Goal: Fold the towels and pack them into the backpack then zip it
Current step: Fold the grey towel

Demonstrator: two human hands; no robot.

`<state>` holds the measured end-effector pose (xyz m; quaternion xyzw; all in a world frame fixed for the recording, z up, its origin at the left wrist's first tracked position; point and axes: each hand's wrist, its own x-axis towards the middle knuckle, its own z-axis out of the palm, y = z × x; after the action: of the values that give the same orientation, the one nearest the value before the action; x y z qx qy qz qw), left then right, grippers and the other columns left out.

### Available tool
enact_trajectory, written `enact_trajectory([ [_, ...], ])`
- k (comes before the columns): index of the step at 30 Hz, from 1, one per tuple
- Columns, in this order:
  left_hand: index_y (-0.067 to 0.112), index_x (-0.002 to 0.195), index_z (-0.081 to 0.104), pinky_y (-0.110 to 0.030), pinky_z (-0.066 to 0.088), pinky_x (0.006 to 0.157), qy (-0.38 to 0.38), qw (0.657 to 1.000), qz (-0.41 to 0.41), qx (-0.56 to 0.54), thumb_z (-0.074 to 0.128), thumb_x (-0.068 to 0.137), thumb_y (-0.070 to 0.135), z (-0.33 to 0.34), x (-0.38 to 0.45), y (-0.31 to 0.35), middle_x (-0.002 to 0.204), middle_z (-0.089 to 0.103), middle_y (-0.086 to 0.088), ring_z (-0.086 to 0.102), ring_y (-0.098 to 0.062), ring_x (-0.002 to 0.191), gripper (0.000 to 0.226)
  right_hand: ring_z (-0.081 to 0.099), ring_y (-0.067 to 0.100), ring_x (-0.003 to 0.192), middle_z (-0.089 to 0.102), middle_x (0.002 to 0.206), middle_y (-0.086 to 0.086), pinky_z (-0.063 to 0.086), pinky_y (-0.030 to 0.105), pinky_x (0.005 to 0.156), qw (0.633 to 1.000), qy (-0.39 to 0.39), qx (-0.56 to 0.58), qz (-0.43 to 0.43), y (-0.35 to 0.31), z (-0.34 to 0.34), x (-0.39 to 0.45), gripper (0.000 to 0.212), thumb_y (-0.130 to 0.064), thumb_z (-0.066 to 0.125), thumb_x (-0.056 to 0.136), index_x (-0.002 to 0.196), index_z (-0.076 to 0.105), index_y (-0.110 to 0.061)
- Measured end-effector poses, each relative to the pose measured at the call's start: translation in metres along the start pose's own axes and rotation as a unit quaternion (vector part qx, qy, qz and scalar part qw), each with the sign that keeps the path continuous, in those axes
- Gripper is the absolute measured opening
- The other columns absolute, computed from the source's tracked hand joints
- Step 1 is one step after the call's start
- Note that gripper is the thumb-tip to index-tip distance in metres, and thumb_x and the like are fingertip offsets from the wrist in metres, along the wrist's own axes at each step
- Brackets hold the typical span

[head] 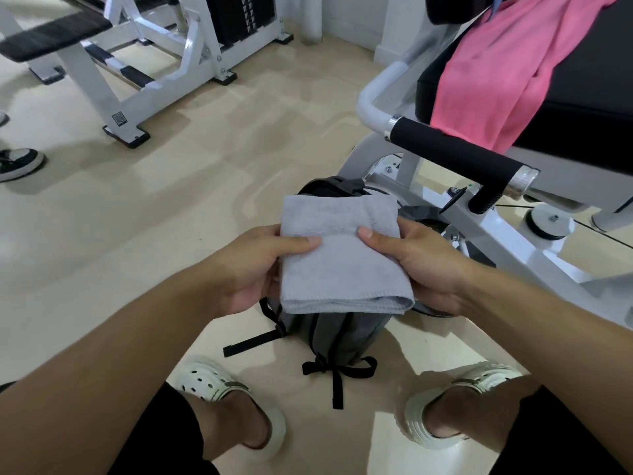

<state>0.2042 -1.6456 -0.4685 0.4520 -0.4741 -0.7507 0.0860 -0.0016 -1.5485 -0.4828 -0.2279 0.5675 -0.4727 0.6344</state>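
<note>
Now my left hand [253, 265] and right hand [421, 258] pinch the folded grey towel [342, 265] at its 2 sides, mid-frame above the backpack [339, 334]. Light, limp cloth; I'd judge side grips stop it unfolding.

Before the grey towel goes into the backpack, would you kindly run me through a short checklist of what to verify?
1. Grey towel folded compact: ok.
2. Left hand grip, thumb on top: ok.
3. Right hand grip, thumb on top: ok.
4. Towel above the grey backpack on the floor: ok.
5. Backpack opening unzipped: cannot tell, the towel hides it.
6. Pink towel folded: not ok, it hangs draped over the black machine seat.
</note>
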Motion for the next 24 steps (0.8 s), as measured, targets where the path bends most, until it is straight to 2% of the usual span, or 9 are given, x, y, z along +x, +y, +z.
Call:
enact_trajectory([
  [2,0.017,0.131,0.062,-0.042,0.057,0.097,0.014,1.0,0.003,0.011,0.064,0.096,0.016,0.001,0.002,-0.004,0.12,0.075,-0.003,0.07,-0.026,0.115,0.035,0.075,0.022,0.105,0.077,0.118,0.003,0.062,0.035,0.087,0.999,0.024,-0.023,0.005,0.002,-0.002,0.003,0.047,-0.024,0.072,0.092,0.136,0.058,-0.016],
  [4,0.017,0.13,0.062,-0.034,0.063,0.077,0.028,0.999,0.009,0.015,0.064,0.097,0.015,0.001,0.003,-0.007,0.116,0.077,-0.003,0.074,-0.023,0.105,0.033,0.073,0.019,0.107,0.071,0.126,-0.003,0.06,0.037,0.091,0.99,0.08,-0.116,0.001,0.003,-0.002,0.003,0.075,-0.035,0.08,0.085,0.15,0.045,-0.02],
  [5,0.016,0.129,0.062,-0.031,0.063,0.068,0.034,0.999,0.012,0.015,0.064,0.097,0.014,0.001,0.004,-0.007,0.114,0.077,-0.004,0.076,-0.02,0.097,0.032,0.068,0.016,0.113,0.062,0.135,-0.009,0.056,0.037,0.097,0.971,0.118,-0.207,-0.022,0.004,-0.004,0.004,0.091,-0.044,0.082,0.08,0.156,0.034,-0.026],
  [7,0.016,0.128,0.063,-0.028,0.06,0.06,0.042,0.999,0.019,0.028,0.065,0.097,0.013,0.001,0.003,-0.009,0.112,0.078,-0.003,0.077,-0.015,0.086,0.031,0.049,0.009,0.132,0.041,0.151,-0.017,0.043,0.033,0.11,0.897,0.154,-0.395,-0.128,0.006,-0.004,0.001,0.103,-0.06,0.081,0.074,0.158,0.024,-0.039],
  [10,0.021,0.127,0.063,-0.026,0.06,0.062,0.032,0.997,0.038,0.064,0.064,0.098,0.013,0.002,0.003,-0.01,0.109,0.078,0.002,0.077,-0.01,0.087,0.03,0.024,0.001,0.15,0.03,0.163,-0.02,0.026,0.035,0.124,0.791,0.068,-0.529,-0.3,0.01,0.005,-0.004,0.092,-0.069,0.069,0.075,0.156,0.036,-0.041],
  [13,0.026,0.124,0.063,-0.025,0.06,0.067,0.003,0.996,0.055,0.075,0.061,0.099,0.012,0.009,0.0,-0.007,0.11,0.078,0.003,0.076,-0.012,0.095,0.028,0.018,0.005,0.155,0.03,0.166,-0.013,0.022,0.04,0.127,0.735,-0.002,-0.587,-0.341,0.019,0.013,-0.003,0.091,-0.072,0.061,0.079,0.156,0.039,-0.029],
  [18,0.026,0.13,0.06,-0.042,0.055,0.098,-0.038,0.997,0.069,0.024,0.067,0.093,0.012,0.016,-0.003,-0.004,0.122,0.074,-0.004,0.069,-0.024,0.115,0.04,0.018,0.005,0.156,0.03,0.166,-0.012,0.022,0.042,0.127,0.745,-0.006,-0.581,-0.326,0.022,0.015,-0.002,0.1,-0.076,0.059,0.077,0.159,0.034,-0.025],
  [22,0.039,0.114,0.05,-0.026,0.06,0.075,-0.042,0.994,0.102,0.023,0.063,0.09,-0.013,0.02,-0.007,-0.004,0.101,0.075,-0.006,0.075,-0.016,0.093,0.059,0.036,0.005,0.144,0.039,0.159,-0.016,0.036,0.038,0.118,0.748,0.01,-0.587,-0.311,0.019,0.016,-0.005,0.098,-0.079,0.061,0.075,0.157,0.033,-0.031],
  [24,0.044,0.142,0.031,-0.023,0.059,0.072,-0.022,0.993,0.116,0.032,0.064,0.088,-0.013,0.02,-0.007,-0.006,0.103,0.077,-0.006,0.076,-0.015,0.093,0.085,0.043,0.004,0.135,0.042,0.153,-0.019,0.04,0.032,0.112,0.754,0.014,-0.585,-0.299,0.017,0.018,-0.007,0.096,-0.077,0.063,0.076,0.156,0.031,-0.035],
])
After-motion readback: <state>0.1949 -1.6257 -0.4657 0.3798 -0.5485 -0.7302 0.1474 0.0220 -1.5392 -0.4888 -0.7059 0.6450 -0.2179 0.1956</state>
